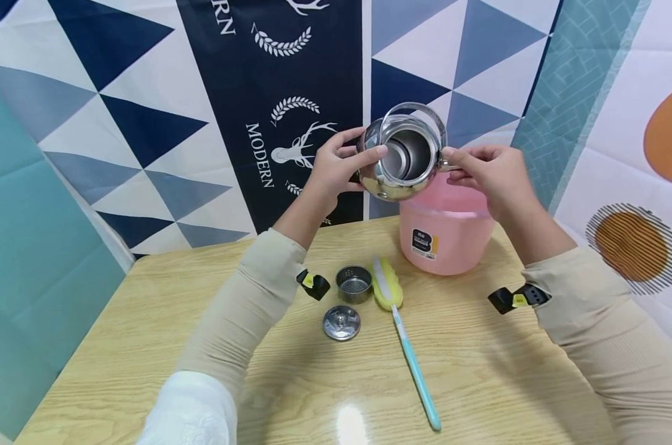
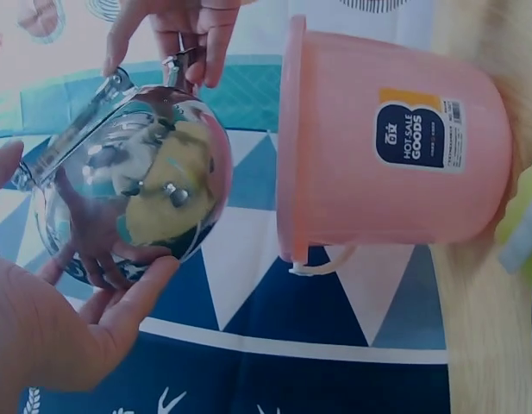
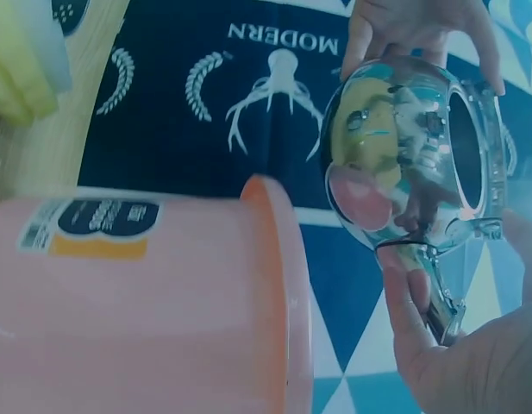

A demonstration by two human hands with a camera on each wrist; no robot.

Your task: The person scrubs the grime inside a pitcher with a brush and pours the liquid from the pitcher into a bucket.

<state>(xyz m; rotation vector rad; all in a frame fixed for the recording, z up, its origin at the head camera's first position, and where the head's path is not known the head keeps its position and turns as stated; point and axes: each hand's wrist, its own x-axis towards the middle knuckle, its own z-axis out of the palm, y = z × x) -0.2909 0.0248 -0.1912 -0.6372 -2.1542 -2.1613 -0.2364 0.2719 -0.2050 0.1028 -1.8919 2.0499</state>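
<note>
A shiny stainless steel teapot [image 1: 390, 188] is held up above the table between both hands, its lidless mouth turned toward the head camera. My left hand [image 1: 338, 165] grips the round body from the left, thumb near the rim. On the other side my right hand [image 1: 494, 174] pinches the spout [image 3: 440, 302], which points to the right. The hoop handle [image 1: 419, 106] stands up over the mouth. In the left wrist view the outer wall of the teapot [image 2: 132, 185] mirrors the hand and surroundings.
Behind and below the teapot, a pink bucket [image 1: 446, 244] stands at the table's back edge. A perforated metal strainer [image 1: 354, 285], a round metal lid [image 1: 341, 323] and a yellow sponge brush [image 1: 416, 377] with a turquoise handle lie on the wooden table [image 1: 163, 334]. Patterned cloth hangs behind.
</note>
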